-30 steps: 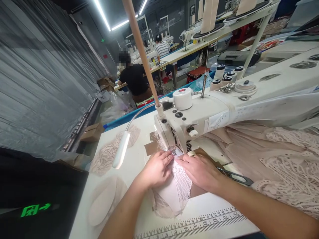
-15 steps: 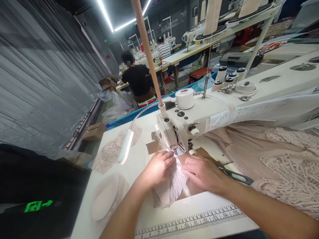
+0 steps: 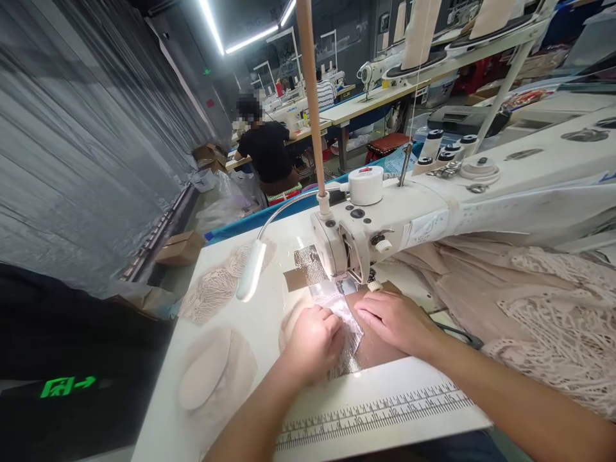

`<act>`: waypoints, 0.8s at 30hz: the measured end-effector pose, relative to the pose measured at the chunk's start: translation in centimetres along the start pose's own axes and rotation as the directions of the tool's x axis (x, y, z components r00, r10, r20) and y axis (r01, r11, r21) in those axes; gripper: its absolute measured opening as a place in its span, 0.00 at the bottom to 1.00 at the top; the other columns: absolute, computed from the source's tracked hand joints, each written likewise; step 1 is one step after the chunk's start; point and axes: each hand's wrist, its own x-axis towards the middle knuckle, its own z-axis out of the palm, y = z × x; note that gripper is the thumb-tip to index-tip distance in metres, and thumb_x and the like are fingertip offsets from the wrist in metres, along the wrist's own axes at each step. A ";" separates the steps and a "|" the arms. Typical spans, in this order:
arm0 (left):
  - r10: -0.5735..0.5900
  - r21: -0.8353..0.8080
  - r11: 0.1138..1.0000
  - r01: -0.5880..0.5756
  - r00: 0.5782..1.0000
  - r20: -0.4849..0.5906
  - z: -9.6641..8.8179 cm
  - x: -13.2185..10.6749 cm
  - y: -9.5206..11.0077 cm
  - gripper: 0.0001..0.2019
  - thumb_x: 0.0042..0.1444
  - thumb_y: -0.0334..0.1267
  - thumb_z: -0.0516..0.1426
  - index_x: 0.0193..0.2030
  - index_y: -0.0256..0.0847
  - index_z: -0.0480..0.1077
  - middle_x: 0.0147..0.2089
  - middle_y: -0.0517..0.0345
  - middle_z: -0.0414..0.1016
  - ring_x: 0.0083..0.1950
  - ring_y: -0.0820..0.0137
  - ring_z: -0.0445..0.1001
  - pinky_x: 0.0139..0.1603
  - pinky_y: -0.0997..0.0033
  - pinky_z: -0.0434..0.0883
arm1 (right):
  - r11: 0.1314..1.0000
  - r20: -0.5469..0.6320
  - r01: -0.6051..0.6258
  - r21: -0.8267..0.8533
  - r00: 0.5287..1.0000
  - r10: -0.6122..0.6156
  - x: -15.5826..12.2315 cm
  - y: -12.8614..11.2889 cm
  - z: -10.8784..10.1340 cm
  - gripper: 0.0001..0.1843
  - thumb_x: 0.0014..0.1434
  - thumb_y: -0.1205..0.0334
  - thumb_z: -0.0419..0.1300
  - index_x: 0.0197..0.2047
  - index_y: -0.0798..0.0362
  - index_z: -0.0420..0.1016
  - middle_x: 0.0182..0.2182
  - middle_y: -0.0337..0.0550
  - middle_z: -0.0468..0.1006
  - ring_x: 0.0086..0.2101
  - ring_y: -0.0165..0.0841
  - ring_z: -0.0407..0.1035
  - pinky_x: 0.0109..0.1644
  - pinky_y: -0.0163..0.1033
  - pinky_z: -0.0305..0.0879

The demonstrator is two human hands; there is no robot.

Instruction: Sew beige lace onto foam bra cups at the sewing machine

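Observation:
A piece of beige lace fabric [image 3: 350,325] lies under the head of a white sewing machine [image 3: 332,247], lit brightly by the lamp. My left hand [image 3: 314,340] is closed on this lace, its fingers curled over the near left part and hiding some of it. On the brown plate [image 3: 380,350] rests my right hand [image 3: 399,321], fingers stretched toward the right edge of the lace, with nothing visible in them. The needle area is partly hidden by the machine head.
A lamp [image 3: 251,273] on a bent neck hangs left of the machine head. Lace cups [image 3: 209,295] and a round beige pad [image 3: 205,382] lie on the left. A ruler strip [image 3: 375,417] runs along the front. Gathered lace cloth [image 3: 553,321] fills the right side.
My left hand has drawn back toward me from the machine head, and its fingers have curled. The lace has turned and shifted with it. My right hand stays almost in place.

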 end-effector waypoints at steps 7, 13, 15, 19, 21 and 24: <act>-0.055 -0.195 0.979 0.057 0.998 0.015 -0.9 -0.3 -0.7 0.04 0.56 0.30 0.51 0.31 0.39 0.66 0.30 0.57 0.69 0.34 0.69 0.66 0.35 0.70 0.64 | 0.990 0.109 0.082 0.119 0.989 -0.095 0.1 -0.5 -1.1 0.14 0.63 0.67 0.49 0.41 0.52 0.76 0.33 0.43 0.74 0.35 0.34 0.66 0.39 0.37 0.59; -0.018 -0.224 0.974 0.026 0.999 0.041 -1.0 -0.7 -0.9 0.04 0.57 0.32 0.51 0.34 0.39 0.67 0.32 0.56 0.70 0.36 0.68 0.67 0.38 0.68 0.65 | 0.969 0.354 0.246 -0.037 0.910 -0.217 -1.8 -1.8 -2.1 0.13 0.59 0.71 0.50 0.38 0.51 0.74 0.30 0.43 0.70 0.32 0.35 0.63 0.34 0.38 0.53; 0.047 -0.202 0.979 -0.037 0.998 0.047 -0.9 -0.8 -0.9 0.05 0.57 0.32 0.52 0.36 0.39 0.69 0.35 0.55 0.71 0.37 0.67 0.68 0.40 0.67 0.65 | 0.966 0.352 0.242 -0.091 0.915 -0.196 -2.8 -2.1 -1.7 0.15 0.53 0.75 0.52 0.39 0.51 0.73 0.31 0.43 0.70 0.32 0.35 0.62 0.35 0.38 0.52; 0.162 -0.142 0.978 -0.154 0.986 0.048 -0.5 -1.0 -0.8 0.10 0.58 0.30 0.51 0.41 0.41 0.73 0.39 0.53 0.72 0.39 0.66 0.68 0.41 0.65 0.64 | 0.971 0.272 0.216 -0.103 0.945 -0.181 -4.4 -2.1 -0.6 0.24 0.47 0.79 0.51 0.46 0.52 0.71 0.35 0.45 0.70 0.36 0.36 0.61 0.38 0.39 0.52; 0.182 -0.119 0.978 -0.173 0.981 0.066 -0.3 -1.1 -0.9 0.12 0.59 0.31 0.51 0.45 0.43 0.73 0.39 0.54 0.72 0.39 0.66 0.67 0.41 0.65 0.63 | 0.975 0.237 0.201 -0.099 0.956 -0.173 -4.8 -2.0 -0.2 0.25 0.48 0.79 0.50 0.48 0.52 0.70 0.37 0.45 0.70 0.36 0.37 0.60 0.40 0.40 0.52; 0.186 -0.077 0.981 -0.178 0.978 0.100 0.1 -1.3 -0.9 0.14 0.61 0.35 0.52 0.51 0.45 0.71 0.39 0.54 0.71 0.39 0.66 0.66 0.42 0.65 0.63 | 0.979 0.199 0.185 -0.089 0.966 -0.165 -5.0 -2.0 0.1 0.26 0.49 0.79 0.49 0.49 0.51 0.69 0.36 0.44 0.70 0.35 0.36 0.58 0.41 0.40 0.52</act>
